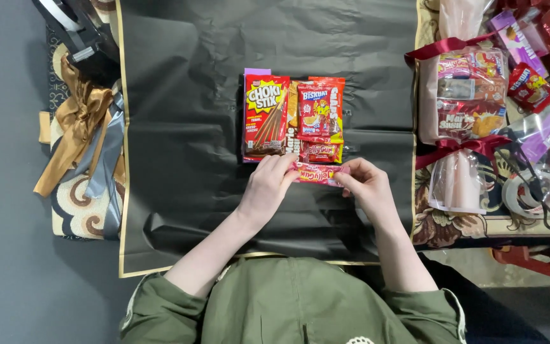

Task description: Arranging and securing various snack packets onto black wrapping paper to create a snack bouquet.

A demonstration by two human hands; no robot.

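Floor: grey surface [7,191], patterned mat [81,213] on it; all work sits on that.
Wrap sheet: large black sheet [186,127] with a thin gold edge, spread flat under both hands, likely as a base for the snacks.
Finished bundle: clear-wrapped snack bundle [463,108] tied with dark red ribbon, well to the right of the grip.
Ribbons: gold and grey satin ribbons [87,137], well left of the grip, off the sheet.
Tape rolls: clear tape rolls [533,191], far right, past the bundle.
Snack stack: red stick-biscuit pack [266,114] and red biscuit pack [318,108] side by side, just above the grip, edges squared, looks like deliberate tidy layering.
Left hand: left hand [267,188] pinches the left end of the pink candy packet [316,173].
Right hand: right hand [367,185] pinches the right end.
Packet: held level between both pinches, touching or just over the stack's lower edge; cannot tell which.
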